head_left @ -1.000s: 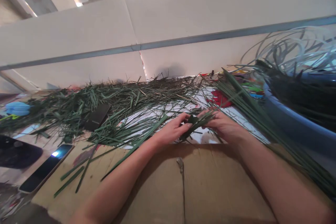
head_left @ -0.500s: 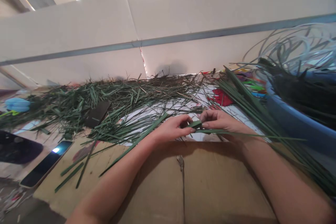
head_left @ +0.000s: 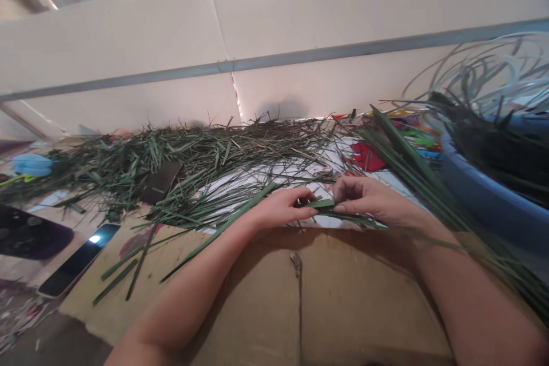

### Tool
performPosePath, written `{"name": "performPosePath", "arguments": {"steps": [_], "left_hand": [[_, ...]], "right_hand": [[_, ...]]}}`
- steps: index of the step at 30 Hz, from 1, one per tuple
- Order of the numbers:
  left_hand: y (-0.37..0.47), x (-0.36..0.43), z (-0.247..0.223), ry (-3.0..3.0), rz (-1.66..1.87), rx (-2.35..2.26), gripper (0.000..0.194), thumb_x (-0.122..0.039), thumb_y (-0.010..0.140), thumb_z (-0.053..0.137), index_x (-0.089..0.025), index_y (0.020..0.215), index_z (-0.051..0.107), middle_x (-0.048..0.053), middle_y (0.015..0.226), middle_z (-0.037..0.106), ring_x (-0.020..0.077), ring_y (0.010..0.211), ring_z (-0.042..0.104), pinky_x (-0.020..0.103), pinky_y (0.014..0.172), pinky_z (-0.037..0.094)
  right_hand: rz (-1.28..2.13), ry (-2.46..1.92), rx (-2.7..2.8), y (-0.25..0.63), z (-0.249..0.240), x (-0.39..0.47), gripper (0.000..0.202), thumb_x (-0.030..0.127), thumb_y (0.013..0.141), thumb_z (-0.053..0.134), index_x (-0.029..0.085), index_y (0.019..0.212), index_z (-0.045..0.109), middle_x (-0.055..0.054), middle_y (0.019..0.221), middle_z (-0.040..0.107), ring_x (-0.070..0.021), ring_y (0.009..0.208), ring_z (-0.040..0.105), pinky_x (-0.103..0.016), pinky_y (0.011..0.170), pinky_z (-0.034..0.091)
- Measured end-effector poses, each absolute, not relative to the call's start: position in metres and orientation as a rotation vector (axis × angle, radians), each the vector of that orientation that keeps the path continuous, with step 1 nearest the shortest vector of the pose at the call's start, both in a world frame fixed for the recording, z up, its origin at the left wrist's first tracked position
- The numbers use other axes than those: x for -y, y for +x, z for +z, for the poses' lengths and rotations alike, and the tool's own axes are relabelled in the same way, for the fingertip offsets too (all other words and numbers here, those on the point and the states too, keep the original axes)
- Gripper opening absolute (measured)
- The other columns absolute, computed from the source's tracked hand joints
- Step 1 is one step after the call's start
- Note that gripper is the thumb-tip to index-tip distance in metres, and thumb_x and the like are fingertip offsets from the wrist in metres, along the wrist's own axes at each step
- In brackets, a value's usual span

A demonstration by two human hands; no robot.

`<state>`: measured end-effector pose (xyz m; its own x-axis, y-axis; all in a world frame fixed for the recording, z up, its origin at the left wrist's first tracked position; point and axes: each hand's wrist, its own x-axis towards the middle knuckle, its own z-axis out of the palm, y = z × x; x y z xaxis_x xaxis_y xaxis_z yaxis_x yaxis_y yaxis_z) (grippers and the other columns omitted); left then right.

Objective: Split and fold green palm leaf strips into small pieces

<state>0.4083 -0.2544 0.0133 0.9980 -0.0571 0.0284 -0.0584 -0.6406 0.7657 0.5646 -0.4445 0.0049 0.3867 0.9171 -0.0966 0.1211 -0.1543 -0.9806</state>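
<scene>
Between my two hands is a flat green leaf strip, with thin green strands trailing off under my right wrist. My left hand pinches the strip's left end between thumb and fingers. At its other end, my right hand closes thumb and forefinger on the same strip. Both hands are just above the far edge of a brown cardboard sheet. Behind them, loose green leaves lie on white paper.
A heap of cut leaves runs along the white wall. On the right stand a blue tub of dark strands and a bundle of long leaves. At left lie a phone, a black object and a dark flat block.
My right hand has shifted slightly right, and more of the strip shows between my hands. The trailing strands have swung downward along my right forearm. The view has tilted a little.
</scene>
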Motion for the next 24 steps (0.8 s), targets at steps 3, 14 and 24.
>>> {"name": "performPosePath", "arguments": {"steps": [3, 14, 24], "left_hand": [[0.408, 0.253, 0.014, 2.24, -0.019, 0.108, 0.027, -0.03, 0.081, 0.06, -0.02, 0.105, 0.064, 0.001, 0.092, 0.066, 0.017, 0.084, 0.059, 0.026, 0.072, 0.045], [0.408, 0.256, 0.01, 2.553, 0.05, -0.118, 0.025, -0.029, 0.079, 0.058, -0.023, 0.101, 0.067, 0.001, 0.085, 0.07, 0.0189, 0.076, 0.061, 0.027, 0.067, 0.043], [0.418, 0.249, -0.006, 2.358, 0.249, -0.337, 0.036, -0.034, 0.083, 0.057, -0.022, 0.116, 0.065, 0.003, 0.103, 0.072, 0.0203, 0.086, 0.062, 0.029, 0.076, 0.046]], "right_hand": [[0.889, -1.574, 0.956, 0.564, 0.006, 0.445, 0.035, 0.041, 0.062, 0.087, 0.019, 0.076, 0.063, 0.001, 0.07, 0.059, -0.0139, 0.064, 0.054, -0.026, 0.057, 0.041], [0.85, -1.666, 1.095, 0.557, 0.003, 0.44, 0.023, 0.035, 0.068, 0.079, 0.019, 0.074, 0.063, 0.002, 0.067, 0.06, -0.0147, 0.062, 0.054, -0.026, 0.056, 0.041], [0.727, -1.775, 1.199, 0.548, 0.006, 0.438, 0.028, 0.03, 0.076, 0.07, 0.021, 0.103, 0.071, -0.001, 0.08, 0.07, -0.0199, 0.073, 0.064, -0.029, 0.065, 0.046]]}}
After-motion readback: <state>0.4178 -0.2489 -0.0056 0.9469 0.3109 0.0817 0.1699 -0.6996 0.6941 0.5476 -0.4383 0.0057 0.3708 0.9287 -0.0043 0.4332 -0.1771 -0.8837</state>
